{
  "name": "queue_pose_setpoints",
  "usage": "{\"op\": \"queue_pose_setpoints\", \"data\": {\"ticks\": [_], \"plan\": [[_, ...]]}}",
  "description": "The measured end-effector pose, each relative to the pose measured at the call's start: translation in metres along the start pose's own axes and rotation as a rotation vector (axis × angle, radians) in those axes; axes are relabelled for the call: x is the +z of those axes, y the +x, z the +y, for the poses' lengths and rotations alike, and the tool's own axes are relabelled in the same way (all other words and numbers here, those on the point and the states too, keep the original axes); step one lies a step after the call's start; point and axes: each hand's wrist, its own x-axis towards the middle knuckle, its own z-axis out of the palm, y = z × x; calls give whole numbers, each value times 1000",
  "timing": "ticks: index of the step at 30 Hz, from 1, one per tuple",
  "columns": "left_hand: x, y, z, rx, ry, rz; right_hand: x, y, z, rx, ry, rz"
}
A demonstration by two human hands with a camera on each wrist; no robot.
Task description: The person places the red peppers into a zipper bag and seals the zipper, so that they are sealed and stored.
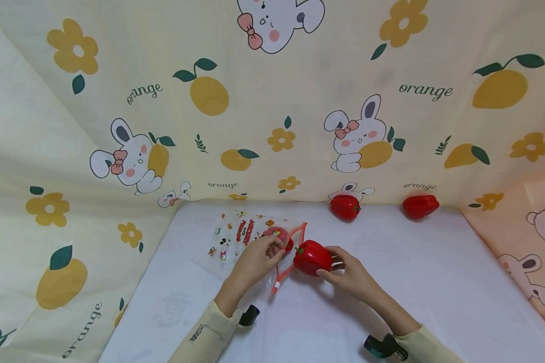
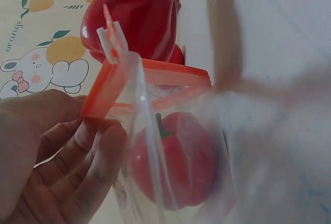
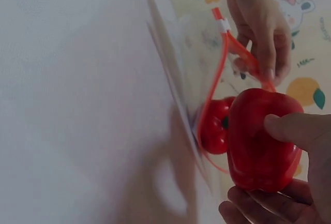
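My left hand [image 1: 260, 257] pinches the orange zip rim [image 2: 106, 87] of a clear printed zip bag [image 1: 231, 242], whose mouth gapes toward the right. Inside the bag lies a red bell pepper [image 2: 176, 162], seen through the plastic. Just outside the mouth, my right hand [image 1: 351, 275] grips another red bell pepper [image 1: 313, 257] between thumb and fingers, its green stem end facing the bag. In the right wrist view this held pepper [image 3: 265, 138] partly covers the orange rim and the pepper in the bag. A white slider [image 3: 224, 25] sits at one end of the zip.
Two more red bell peppers lie at the back of the white table [image 1: 390, 267]: one pepper [image 1: 345, 207] right of the middle, the other pepper [image 1: 420, 206] farther right. A printed cloth [image 1: 254, 116] hangs behind the table's back edge.
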Motion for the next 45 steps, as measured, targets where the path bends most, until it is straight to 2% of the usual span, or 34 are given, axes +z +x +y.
{"op": "queue_pose_setpoints", "data": {"ticks": [11, 18, 28, 35, 41, 45], "plan": [[0, -1, 0, -11, -14, 0, 15, 8, -1, 30, 99, -73], [1, -1, 0, -7, -39, 4, 22, 16, 0, 33, 107, -112], [1, -1, 1, 11, -38, 19, 25, 24, 4, 5, 125, -117], [1, -2, 1, 17, -33, 18, 27, 27, 0, -13, 85, -150], [1, -1, 2, 34, -20, 24, 31, 29, -4, -44, 78, -132], [2, -1, 2, 23, -11, 22, 36, 30, -5, -20, 77, -107]]}}
